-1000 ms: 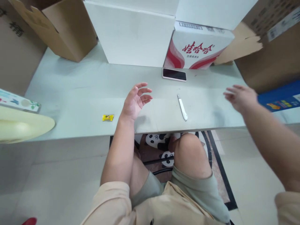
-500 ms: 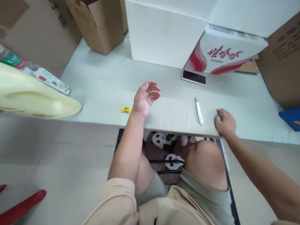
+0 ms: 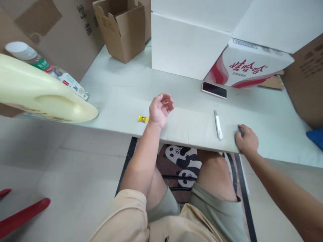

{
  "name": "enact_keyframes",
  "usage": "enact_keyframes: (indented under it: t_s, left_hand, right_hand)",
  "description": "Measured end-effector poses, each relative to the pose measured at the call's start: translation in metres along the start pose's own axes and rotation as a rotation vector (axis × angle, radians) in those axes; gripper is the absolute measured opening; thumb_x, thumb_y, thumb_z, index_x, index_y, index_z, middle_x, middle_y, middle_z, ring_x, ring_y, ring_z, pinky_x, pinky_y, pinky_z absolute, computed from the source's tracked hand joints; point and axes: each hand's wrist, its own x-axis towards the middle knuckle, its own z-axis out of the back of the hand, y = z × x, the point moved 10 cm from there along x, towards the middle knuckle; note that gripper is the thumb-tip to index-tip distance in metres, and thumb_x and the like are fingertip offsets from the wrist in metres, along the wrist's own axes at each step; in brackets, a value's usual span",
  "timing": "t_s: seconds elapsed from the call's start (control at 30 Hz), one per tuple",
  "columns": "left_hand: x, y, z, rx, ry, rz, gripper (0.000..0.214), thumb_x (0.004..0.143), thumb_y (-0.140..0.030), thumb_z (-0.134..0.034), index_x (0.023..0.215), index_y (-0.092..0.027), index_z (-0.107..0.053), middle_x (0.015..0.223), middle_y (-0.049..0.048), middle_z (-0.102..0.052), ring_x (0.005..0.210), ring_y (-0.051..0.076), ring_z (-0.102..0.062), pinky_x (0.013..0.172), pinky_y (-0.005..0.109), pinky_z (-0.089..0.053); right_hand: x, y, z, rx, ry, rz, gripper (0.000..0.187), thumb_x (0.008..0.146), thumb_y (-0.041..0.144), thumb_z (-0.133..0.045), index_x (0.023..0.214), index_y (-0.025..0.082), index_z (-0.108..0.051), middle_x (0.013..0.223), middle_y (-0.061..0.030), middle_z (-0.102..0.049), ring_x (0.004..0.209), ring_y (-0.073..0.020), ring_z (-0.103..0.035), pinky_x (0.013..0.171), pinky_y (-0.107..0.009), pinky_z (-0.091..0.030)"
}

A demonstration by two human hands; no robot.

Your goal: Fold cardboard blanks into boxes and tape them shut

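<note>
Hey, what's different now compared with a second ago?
The right hand moved down and inward to the front edge of the table, closer to the white cutter but apart from it; whether it holds anything is unclear. The left hand curled its fingers slightly. The view swung left, bringing in a bottle. The cutter, phone and small yellow packet stayed put.

We see phone lying screen up on counter, just before white-and-red carton. Large white box stands left of carton; open brown cardboard box farther left. At counter's left end we have pale yellow container, bottle with white cap behind it. Below counter, panda-patterned surface. Low left, red bars; perhaps chair legs, we can't be sure.
</note>
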Motion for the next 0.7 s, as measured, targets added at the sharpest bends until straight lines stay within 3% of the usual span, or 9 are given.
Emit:
enact_keyframes:
  t_s: [0.27,0.47,0.6,0.7]
  left_hand:
    - [0.006,-0.018,0.02,0.042,-0.07,-0.054,0.024,0.078,-0.046,-0.064,0.073,-0.023,-0.062,0.067,-0.0001,-0.061,0.059,0.011,-0.057,0.063,0.027,-0.048]
    - [0.004,-0.021,0.026,-0.029,-0.064,-0.02,0.017,0.076,-0.038,-0.064,0.073,-0.022,-0.064,0.066,-0.0009,-0.06,0.058,0.009,-0.055,0.061,0.024,-0.046]
    - [-0.003,-0.043,0.035,-0.081,-0.058,-0.088,0.016,0.079,-0.037,-0.062,0.075,-0.021,-0.063,0.067,-0.0014,-0.059,0.058,0.009,-0.054,0.061,0.024,-0.046]
    - [-0.007,-0.054,0.045,-0.121,-0.093,-0.095,0.018,0.084,-0.038,-0.058,0.076,-0.021,-0.061,0.068,-0.002,-0.058,0.058,0.009,-0.054,0.063,0.024,-0.046]
  right_hand:
    - [0.0,0.0,0.0,0.002,0.028,-0.023,0.049,0.09,0.034,-0.037,0.13,0.016,-0.06,0.148,-0.0197,-0.055,0.142,-0.0353,-0.049,0.124,-0.045,-0.034]
    - [0.003,0.009,0.008,-0.012,0.062,-0.064,0.042,0.085,0.036,-0.039,0.116,0.018,-0.061,0.139,-0.0231,-0.059,0.135,-0.0379,-0.052,0.118,-0.049,-0.037]
    - [0.012,0.043,0.016,-0.02,0.131,-0.072,0.033,0.083,0.046,-0.045,0.103,0.023,-0.059,0.113,-0.0197,-0.069,0.101,-0.0353,-0.066,0.092,-0.051,-0.05]
    - [0.017,0.086,0.01,-0.019,0.21,-0.001,0.039,0.075,0.052,-0.059,0.106,0.029,-0.057,0.103,-0.0115,-0.072,0.083,-0.0306,-0.066,0.075,-0.045,-0.047]
